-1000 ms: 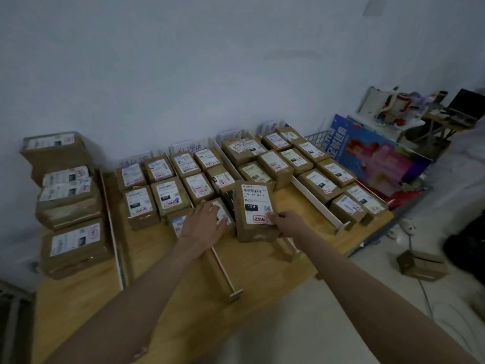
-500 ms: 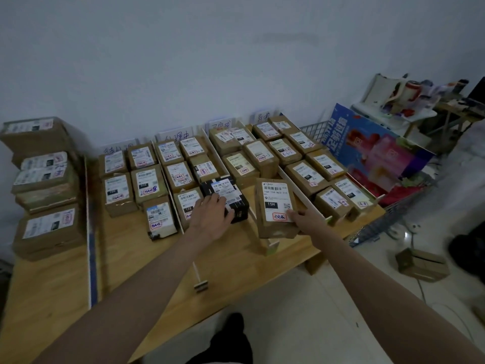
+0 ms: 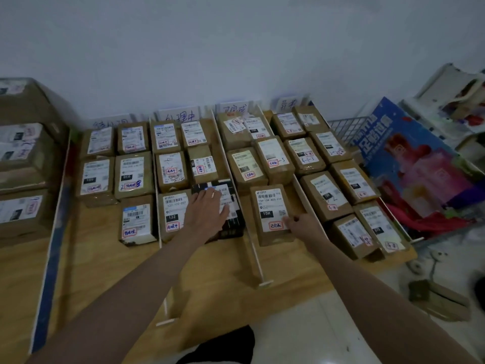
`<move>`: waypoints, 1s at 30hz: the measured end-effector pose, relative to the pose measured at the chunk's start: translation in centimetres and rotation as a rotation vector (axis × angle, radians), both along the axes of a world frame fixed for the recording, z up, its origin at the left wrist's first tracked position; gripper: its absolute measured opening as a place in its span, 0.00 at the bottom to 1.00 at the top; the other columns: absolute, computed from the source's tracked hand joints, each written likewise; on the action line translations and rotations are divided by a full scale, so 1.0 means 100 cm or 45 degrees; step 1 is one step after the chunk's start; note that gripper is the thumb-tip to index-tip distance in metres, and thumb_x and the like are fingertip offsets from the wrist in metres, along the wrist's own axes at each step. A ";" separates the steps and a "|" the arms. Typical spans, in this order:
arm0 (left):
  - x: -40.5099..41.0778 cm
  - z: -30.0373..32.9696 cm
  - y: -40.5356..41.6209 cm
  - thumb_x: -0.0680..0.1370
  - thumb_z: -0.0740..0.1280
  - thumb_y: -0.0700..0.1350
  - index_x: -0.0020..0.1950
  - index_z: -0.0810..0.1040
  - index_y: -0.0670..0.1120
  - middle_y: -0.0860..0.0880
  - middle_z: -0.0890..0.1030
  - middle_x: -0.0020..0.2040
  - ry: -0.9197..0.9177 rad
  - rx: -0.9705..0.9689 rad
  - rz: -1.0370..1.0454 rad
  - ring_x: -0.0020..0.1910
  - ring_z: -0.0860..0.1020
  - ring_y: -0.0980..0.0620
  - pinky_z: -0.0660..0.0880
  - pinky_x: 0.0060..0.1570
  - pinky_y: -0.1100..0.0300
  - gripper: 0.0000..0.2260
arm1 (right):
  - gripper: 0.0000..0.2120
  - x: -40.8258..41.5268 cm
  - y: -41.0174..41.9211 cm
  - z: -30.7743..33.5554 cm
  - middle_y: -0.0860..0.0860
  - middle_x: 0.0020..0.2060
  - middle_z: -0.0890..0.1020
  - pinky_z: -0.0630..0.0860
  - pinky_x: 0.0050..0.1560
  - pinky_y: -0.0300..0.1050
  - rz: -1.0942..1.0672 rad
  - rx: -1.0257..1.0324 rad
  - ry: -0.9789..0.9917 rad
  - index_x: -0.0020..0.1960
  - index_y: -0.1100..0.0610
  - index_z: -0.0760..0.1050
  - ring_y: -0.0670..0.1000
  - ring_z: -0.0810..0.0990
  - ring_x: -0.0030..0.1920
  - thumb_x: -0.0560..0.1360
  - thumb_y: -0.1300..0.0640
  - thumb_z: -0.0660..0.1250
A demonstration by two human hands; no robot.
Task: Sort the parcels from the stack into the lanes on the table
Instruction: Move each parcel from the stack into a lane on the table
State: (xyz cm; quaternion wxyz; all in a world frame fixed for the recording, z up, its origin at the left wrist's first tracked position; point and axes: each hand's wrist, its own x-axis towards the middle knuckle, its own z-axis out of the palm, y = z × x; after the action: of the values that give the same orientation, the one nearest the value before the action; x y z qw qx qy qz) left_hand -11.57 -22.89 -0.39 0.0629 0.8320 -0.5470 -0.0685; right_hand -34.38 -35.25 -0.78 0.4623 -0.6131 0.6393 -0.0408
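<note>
Head view: lanes (image 3: 252, 248) apparently parcel-filled (image 3: 271, 214).

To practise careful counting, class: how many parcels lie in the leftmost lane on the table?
5 parcels: back left, back right, middle left, middle right, and one in front. Any lying beneath these would be hidden.

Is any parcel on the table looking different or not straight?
Yes. The black parcel under the left hand is the only dark one among brown boxes, and it sits slightly askew against the lane divider.
</note>
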 end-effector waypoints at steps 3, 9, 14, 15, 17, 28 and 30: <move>0.011 -0.010 -0.019 0.83 0.55 0.55 0.71 0.71 0.45 0.46 0.72 0.70 0.022 0.019 0.048 0.68 0.71 0.47 0.64 0.69 0.52 0.21 | 0.13 0.012 -0.022 -0.020 0.55 0.52 0.82 0.76 0.45 0.42 0.064 0.061 0.043 0.59 0.63 0.76 0.51 0.79 0.49 0.81 0.54 0.64; 0.023 -0.021 -0.038 0.83 0.56 0.55 0.70 0.72 0.45 0.46 0.73 0.69 -0.007 0.064 0.087 0.66 0.72 0.47 0.66 0.68 0.51 0.20 | 0.12 0.032 -0.049 -0.052 0.53 0.49 0.82 0.76 0.42 0.40 0.164 0.147 0.049 0.57 0.61 0.77 0.49 0.80 0.46 0.81 0.53 0.64; 0.025 -0.029 -0.039 0.83 0.55 0.56 0.72 0.70 0.45 0.46 0.72 0.70 -0.030 0.121 0.092 0.69 0.70 0.48 0.63 0.71 0.50 0.22 | 0.14 0.045 -0.059 -0.067 0.57 0.54 0.82 0.75 0.39 0.39 0.216 0.147 0.104 0.60 0.63 0.76 0.52 0.79 0.50 0.81 0.53 0.63; 0.025 -0.031 -0.038 0.83 0.55 0.56 0.72 0.70 0.45 0.46 0.72 0.71 -0.023 0.118 0.097 0.69 0.70 0.48 0.62 0.71 0.50 0.22 | 0.15 0.046 -0.061 -0.069 0.57 0.55 0.82 0.75 0.39 0.39 0.223 0.153 0.111 0.60 0.64 0.76 0.52 0.79 0.50 0.82 0.53 0.63; 0.023 -0.032 -0.037 0.83 0.56 0.55 0.72 0.70 0.45 0.46 0.71 0.71 -0.010 0.106 0.105 0.70 0.70 0.48 0.62 0.72 0.50 0.22 | 0.16 0.050 -0.062 -0.071 0.57 0.56 0.82 0.76 0.41 0.40 0.238 0.149 0.124 0.61 0.64 0.76 0.53 0.80 0.52 0.82 0.53 0.62; 0.022 -0.025 -0.024 0.83 0.54 0.56 0.74 0.67 0.46 0.47 0.68 0.74 -0.002 0.113 0.109 0.72 0.66 0.48 0.61 0.73 0.50 0.23 | 0.20 0.068 -0.057 -0.029 0.57 0.65 0.74 0.72 0.59 0.49 0.386 -0.427 0.173 0.71 0.59 0.67 0.56 0.74 0.64 0.82 0.52 0.60; 0.023 -0.020 -0.020 0.83 0.52 0.57 0.76 0.64 0.47 0.47 0.67 0.75 -0.042 0.120 0.096 0.74 0.64 0.49 0.58 0.74 0.50 0.24 | 0.19 0.072 -0.047 -0.012 0.54 0.67 0.72 0.71 0.64 0.52 0.503 -0.701 0.211 0.70 0.56 0.66 0.55 0.71 0.66 0.81 0.51 0.60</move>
State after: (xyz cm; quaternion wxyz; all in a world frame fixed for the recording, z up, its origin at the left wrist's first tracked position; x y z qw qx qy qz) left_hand -9.22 -24.89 -2.39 0.0171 0.8550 -0.5125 -0.0782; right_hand -27.17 -40.00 -2.01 0.2251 -0.8278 0.5088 -0.0717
